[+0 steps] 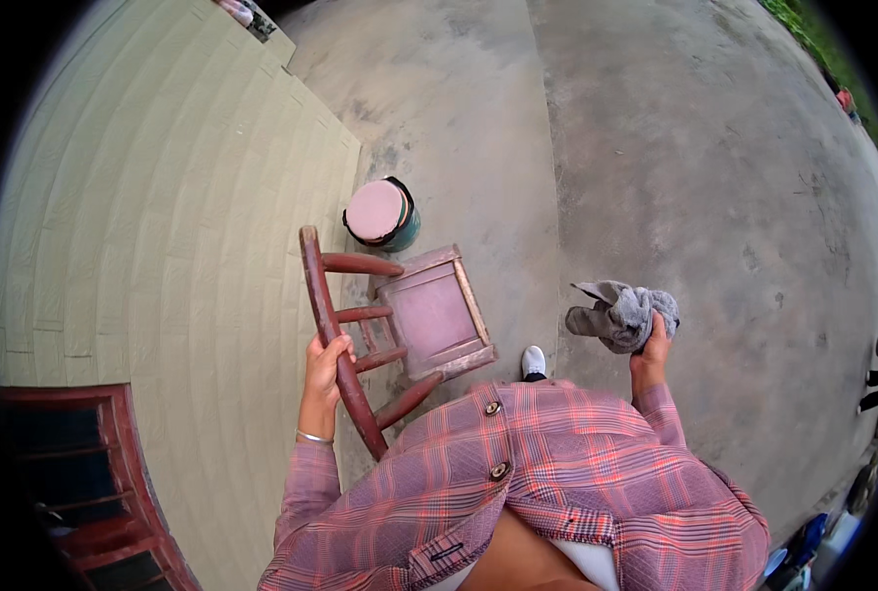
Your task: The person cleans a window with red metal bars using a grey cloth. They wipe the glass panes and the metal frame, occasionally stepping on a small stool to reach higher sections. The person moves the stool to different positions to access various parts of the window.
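Note:
My left hand (pixel 328 372) is closed round the top rail of a worn red wooden chair (pixel 435 313). The chair's backrest is toward the wall side, and its square seat with faded pinkish paint faces up. Out to the right, my right hand (pixel 655 347) grips a bunched grey cloth (pixel 624 317), whose loose folds stick out to the left. The cloth is apart from the chair. The chair's lower legs are mostly hidden beneath the seat and back.
A dark green bucket (pixel 401 229) with a pink lid stands just beyond the chair, near the pale tiled wall (pixel 183 227). A red-framed window (pixel 124 463) is at lower left. Grey concrete floor (pixel 695 177) stretches ahead and right. Assorted items (pixel 813 542) lie at lower right.

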Tool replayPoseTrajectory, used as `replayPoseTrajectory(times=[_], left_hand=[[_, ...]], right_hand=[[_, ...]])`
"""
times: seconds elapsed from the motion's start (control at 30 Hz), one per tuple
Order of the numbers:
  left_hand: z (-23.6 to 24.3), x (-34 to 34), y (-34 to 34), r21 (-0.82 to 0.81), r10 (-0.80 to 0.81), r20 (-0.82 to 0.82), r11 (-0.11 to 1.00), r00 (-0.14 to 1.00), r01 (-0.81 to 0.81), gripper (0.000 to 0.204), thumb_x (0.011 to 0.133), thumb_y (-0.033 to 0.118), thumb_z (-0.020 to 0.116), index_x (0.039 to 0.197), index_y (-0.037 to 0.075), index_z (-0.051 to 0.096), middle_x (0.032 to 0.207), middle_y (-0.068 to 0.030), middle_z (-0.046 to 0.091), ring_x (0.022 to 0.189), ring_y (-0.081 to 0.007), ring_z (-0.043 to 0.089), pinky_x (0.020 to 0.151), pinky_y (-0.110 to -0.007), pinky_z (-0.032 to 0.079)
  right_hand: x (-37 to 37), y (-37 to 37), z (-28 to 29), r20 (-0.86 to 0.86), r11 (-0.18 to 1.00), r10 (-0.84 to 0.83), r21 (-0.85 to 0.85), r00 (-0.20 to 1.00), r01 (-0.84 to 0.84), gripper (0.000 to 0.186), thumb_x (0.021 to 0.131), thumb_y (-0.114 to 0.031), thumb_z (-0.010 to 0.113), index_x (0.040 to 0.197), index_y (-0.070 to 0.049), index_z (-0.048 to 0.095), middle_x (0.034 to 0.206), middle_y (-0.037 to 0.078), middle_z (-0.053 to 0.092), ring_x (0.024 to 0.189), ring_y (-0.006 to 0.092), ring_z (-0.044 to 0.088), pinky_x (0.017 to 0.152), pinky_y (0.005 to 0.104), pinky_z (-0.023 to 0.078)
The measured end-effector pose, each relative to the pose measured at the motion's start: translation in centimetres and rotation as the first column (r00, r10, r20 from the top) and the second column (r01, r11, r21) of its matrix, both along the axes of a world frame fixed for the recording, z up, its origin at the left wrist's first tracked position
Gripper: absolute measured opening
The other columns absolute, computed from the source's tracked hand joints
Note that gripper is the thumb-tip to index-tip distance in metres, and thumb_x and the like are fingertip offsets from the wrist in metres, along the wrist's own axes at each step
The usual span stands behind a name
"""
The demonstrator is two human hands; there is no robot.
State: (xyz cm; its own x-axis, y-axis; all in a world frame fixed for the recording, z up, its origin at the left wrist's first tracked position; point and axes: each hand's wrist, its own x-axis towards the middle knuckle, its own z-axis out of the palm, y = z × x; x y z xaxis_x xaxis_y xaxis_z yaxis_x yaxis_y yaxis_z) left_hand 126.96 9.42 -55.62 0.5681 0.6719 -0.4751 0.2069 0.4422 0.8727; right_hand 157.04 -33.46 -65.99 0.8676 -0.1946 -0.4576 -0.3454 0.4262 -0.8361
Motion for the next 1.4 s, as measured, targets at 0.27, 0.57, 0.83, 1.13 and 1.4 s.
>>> replayPoseTrajectory(times=[0.27,0.57,0.83,1.13,1.4], left_hand=[[-6.9,19.2,9.5,-0.162,-0.266,0.173,0.942,0.948,0.293,0.014,0.080,0.010,0.061,0.091,0.005,0.053,0.065,-0.0041,0.055,0.052,-0.0127,0.053,0.048,-0.023,0.046],[-19.5,34.8,19.2,-0.203,-0.294,0.027,0.934,0.955,0.294,0.013,0.076,0.011,0.059,0.085,0.006,0.051,0.062,-0.0034,0.051,0.049,-0.0139,0.049,0.044,-0.026,0.043],[-22.6,29.0,23.6,-0.113,-0.243,-0.134,0.967,0.961,0.229,0.010,0.076,0.014,0.056,0.080,0.007,0.051,0.061,-0.0036,0.052,0.050,-0.0144,0.050,0.046,-0.028,0.043],[-25.1,23.4,22.9,0.571,-0.021,-0.500,0.743,0.866,0.348,0.054,0.069,0.018,0.062,0.117,-0.002,0.049,0.104,-0.0193,0.058,0.096,-0.0339,0.057,0.084,-0.039,0.045],[-10.9,10.8,2.8,0.524,0.143,-0.611,0.810,0.779,0.262,0.040,0.076,0.021,0.063,0.113,0.006,0.056,0.092,-0.0124,0.065,0.079,-0.0251,0.063,0.074,-0.037,0.050]], right_hand=[[-0.2,5.1,2.4,-0.042,0.981,-0.160,-0.115,0.986,0.154,0.028,0.077,-0.011,0.066,0.102,0.000,0.062,0.096,0.007,0.064,0.084,0.0186,0.062,0.074,0.0320,0.051],[3.6,6.5,6.6,-0.057,0.927,-0.341,-0.185,0.939,0.325,0.021,0.075,-0.009,0.066,0.095,-0.001,0.063,0.090,0.006,0.065,0.078,0.0179,0.063,0.071,0.0316,0.051],[-0.9,2.6,7.2,-0.050,0.896,-0.426,-0.161,0.903,0.414,0.018,0.076,-0.007,0.064,0.093,-0.001,0.063,0.088,0.008,0.065,0.076,0.0196,0.064,0.069,0.0343,0.053],[5.2,4.6,7.0,-0.075,0.989,-0.117,-0.094,0.990,0.110,0.019,0.078,-0.008,0.064,0.095,-0.001,0.063,0.089,0.007,0.065,0.078,0.0184,0.063,0.071,0.0328,0.052],[13.3,7.0,-0.7,-0.230,0.800,0.584,0.328,0.779,-0.503,0.030,0.087,-0.021,0.056,0.110,-0.003,0.057,0.104,0.007,0.062,0.094,0.0201,0.060,0.083,0.0333,0.049]])
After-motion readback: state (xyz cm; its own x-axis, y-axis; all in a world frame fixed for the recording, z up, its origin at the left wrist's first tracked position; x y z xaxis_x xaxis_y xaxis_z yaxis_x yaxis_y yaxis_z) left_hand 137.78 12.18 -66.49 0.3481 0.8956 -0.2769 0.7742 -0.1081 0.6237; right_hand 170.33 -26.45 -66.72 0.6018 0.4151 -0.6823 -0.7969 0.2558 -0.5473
